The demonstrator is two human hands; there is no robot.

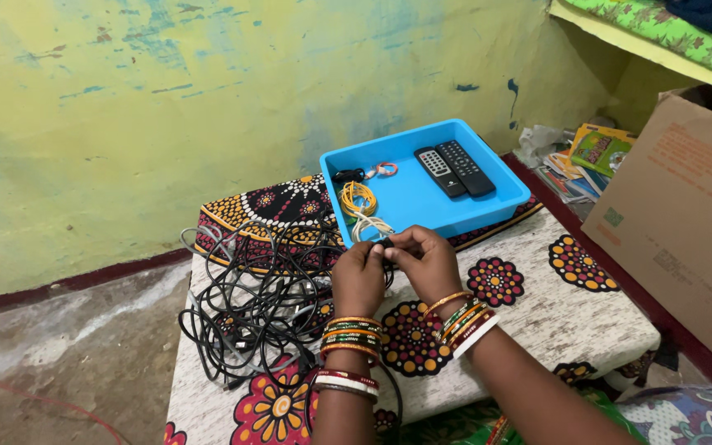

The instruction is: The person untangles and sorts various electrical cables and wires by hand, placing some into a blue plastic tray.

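My left hand (358, 278) and right hand (426, 259) meet just in front of the blue tray (422, 202), fingertips pressed together on a small black piece of cable (386, 245); both hands are pinching it, though I cannot tell exactly what part of the cable it is. Stacks of coloured bangles sit on both wrists.

To the left of my hands, a big tangle of black cables (253, 305) sprawls over the left half of the bench (537, 321), reaching its left edge, with a couple of grey leads mixed in. The bench is covered by a pale cloth with large round flower patterns.

The blue tray sits at the far edge of the bench, against the wall. Inside it, toward its right side, two black remote controls (455, 170) lie side by side. In its left part I see a coiled yellow cable (357, 198), a whitish coil (370, 227) nearer me, and a small orange-and-white cord (384, 170) at the far side.

A cardboard box (686, 214) stands at the right, well apart from the tray.
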